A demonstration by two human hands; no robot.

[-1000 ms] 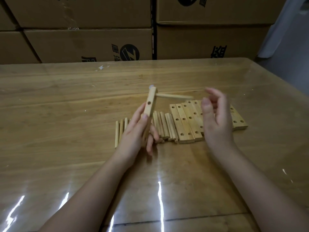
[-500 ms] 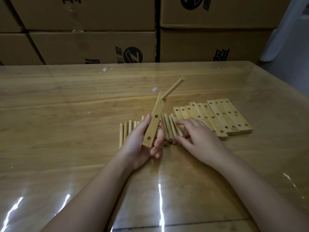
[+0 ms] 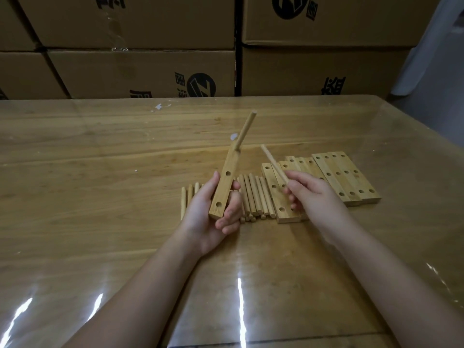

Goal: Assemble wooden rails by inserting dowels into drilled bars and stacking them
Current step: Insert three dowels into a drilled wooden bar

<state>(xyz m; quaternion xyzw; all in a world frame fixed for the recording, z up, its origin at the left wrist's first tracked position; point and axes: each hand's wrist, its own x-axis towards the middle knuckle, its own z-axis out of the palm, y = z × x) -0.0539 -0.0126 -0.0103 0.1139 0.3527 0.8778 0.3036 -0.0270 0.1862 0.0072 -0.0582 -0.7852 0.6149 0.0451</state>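
Observation:
My left hand (image 3: 213,217) grips a drilled wooden bar (image 3: 226,182), held tilted above the table. One dowel (image 3: 246,129) sticks out of the bar's top hole; two lower holes are bare. My right hand (image 3: 311,194) pinches a loose dowel (image 3: 273,163) that points up and to the left, apart from the bar. Several loose dowels (image 3: 256,197) lie in a row on the table between my hands. Several drilled bars (image 3: 344,177) lie side by side to the right, partly hidden by my right hand.
The glossy wooden table (image 3: 100,172) has a clear cover with glare streaks near me. Stacked cardboard boxes (image 3: 140,71) form a wall behind its far edge. The table's right edge (image 3: 426,136) runs diagonally at the right.
My right hand dropped to the dowel row and has lifted one dowel off it. The bar in my left hand tilted so its inserted dowel points up and away.

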